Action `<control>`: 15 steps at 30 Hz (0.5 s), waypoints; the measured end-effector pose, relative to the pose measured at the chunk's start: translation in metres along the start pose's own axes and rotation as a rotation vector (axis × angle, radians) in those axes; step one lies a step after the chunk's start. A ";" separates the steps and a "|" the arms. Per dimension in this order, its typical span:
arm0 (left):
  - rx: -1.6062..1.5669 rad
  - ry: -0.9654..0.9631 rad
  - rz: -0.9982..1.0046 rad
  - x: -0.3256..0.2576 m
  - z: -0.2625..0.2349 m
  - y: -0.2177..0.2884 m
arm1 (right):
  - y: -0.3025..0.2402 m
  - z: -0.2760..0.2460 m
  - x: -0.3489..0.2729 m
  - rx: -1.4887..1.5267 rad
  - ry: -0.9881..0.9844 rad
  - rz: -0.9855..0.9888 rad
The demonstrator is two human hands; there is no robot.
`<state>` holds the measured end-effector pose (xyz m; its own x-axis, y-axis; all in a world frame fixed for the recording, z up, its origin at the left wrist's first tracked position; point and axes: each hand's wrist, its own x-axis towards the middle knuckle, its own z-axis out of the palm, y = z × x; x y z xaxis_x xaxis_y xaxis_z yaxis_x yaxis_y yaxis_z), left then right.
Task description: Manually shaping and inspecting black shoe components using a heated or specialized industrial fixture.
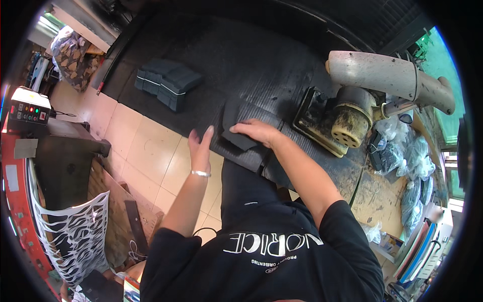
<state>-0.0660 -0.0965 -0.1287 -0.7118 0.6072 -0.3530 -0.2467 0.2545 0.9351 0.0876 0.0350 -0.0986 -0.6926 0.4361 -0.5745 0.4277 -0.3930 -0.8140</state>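
Note:
My right hand (259, 132) lies flat on a small stack of dark rubber pieces (235, 132) on the ribbed black mat (236, 65), fingers pressing its top. My left hand (200, 147) hovers open beside the stack's left edge, palm turned toward it, with a silver bracelet on the wrist. Its fingers do not clearly touch the pieces. A larger pile of the same dark cut pieces (168, 83) sits farther back on the mat.
A dirty yellowish motor machine with a grey duct (352, 108) stands at right. Plastic bags (407, 156) lie beyond it. At left are a control box with lights (27, 108), a dark press table (63, 151) and a cut-out white sheet (75, 231). Beige floor tiles (146, 151) are below.

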 end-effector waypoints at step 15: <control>-0.297 -0.510 -0.020 -0.078 -0.031 -0.040 | 0.070 0.054 -0.054 0.272 -0.205 -0.180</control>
<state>-0.0211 -0.1777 -0.1378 -0.3176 0.9083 -0.2724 -0.4829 0.0923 0.8708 0.1239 -0.0595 -0.1201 -0.8562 0.3577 -0.3728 0.1379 -0.5372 -0.8321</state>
